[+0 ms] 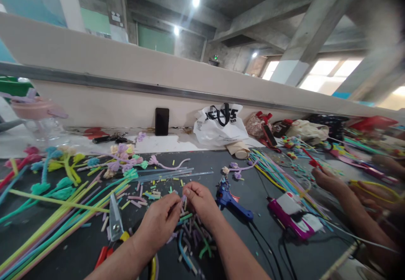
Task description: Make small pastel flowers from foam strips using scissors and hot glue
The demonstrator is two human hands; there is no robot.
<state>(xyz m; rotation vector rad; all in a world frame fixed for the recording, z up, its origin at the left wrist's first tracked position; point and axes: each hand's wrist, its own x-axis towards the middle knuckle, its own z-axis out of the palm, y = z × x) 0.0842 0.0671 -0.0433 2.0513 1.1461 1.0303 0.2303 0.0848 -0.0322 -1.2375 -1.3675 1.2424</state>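
My left hand point(163, 212) and my right hand point(200, 202) meet over the dark table, fingers closed in a pinch. Between the fingertips shows a short purple piece of chenille stem point(183, 199), mostly hidden. Below and around the hands lie many short cut stem pieces point(189, 233) in purple, green, grey and blue. Scissors point(115, 221) with red and yellow handles lie beside my left forearm, partly covered by it. To the right of my right hand rests a blue glue gun point(234, 206).
Long chenille stems point(60, 216) and fluffy stem flowers point(122, 157) spread over the left. A black phone point(162, 122) and white bag point(221, 126) stand at the back. Right are a magenta device point(292, 221), cables and a co-worker's hand point(325, 181).
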